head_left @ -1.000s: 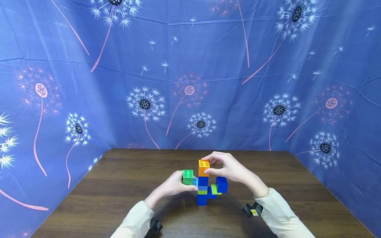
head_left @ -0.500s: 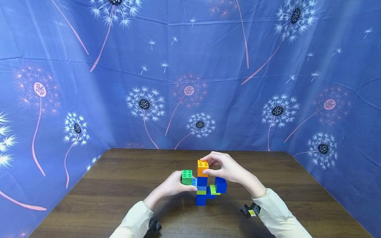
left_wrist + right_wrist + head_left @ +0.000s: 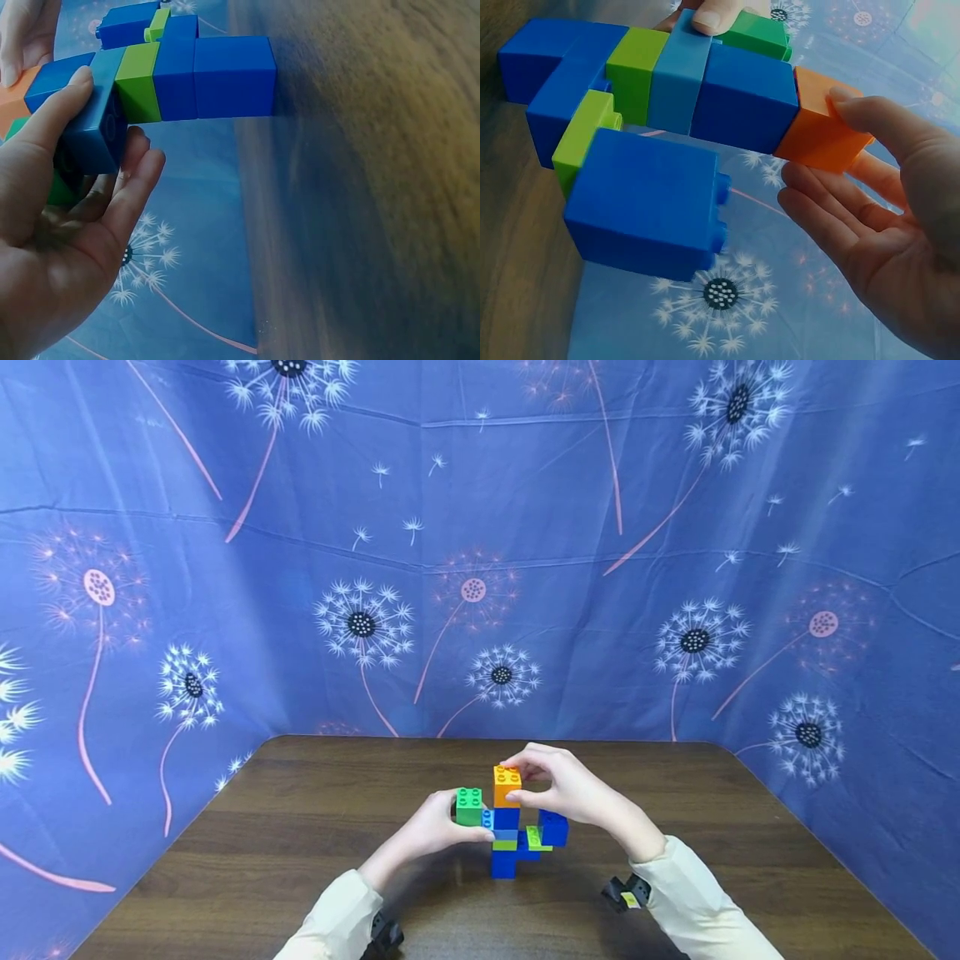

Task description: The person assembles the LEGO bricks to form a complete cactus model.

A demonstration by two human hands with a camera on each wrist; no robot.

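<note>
A tower of toy building blocks stands upright on the table, seen in all views. On top sits an orange block [image 3: 506, 790], pinched by my right hand [image 3: 564, 787] with the thumb on its near face and fingers behind. Below it come a dark blue block [image 3: 744, 99], a light blue one [image 3: 101, 139], a lime one [image 3: 139, 82] and blue blocks at the base [image 3: 503, 864]. My left hand [image 3: 433, 828] grips the light blue block, thumb in front. A green block [image 3: 469, 808] rests on that block's left end, partly behind the thumb in the left wrist view.
On the tower's right, a low blue arm carries a thin lime block [image 3: 534, 838] and a large blue block [image 3: 641, 202]. The brown wooden table [image 3: 337, 777] ends at a blue dandelion-print cloth [image 3: 585, 610]. Black wrist devices [image 3: 626, 893] hang below the sleeves.
The whole head view drifts slightly, with tower, hands and cloth all a little further left. Both hands keep their holds and the blocks stay in the same arrangement.
</note>
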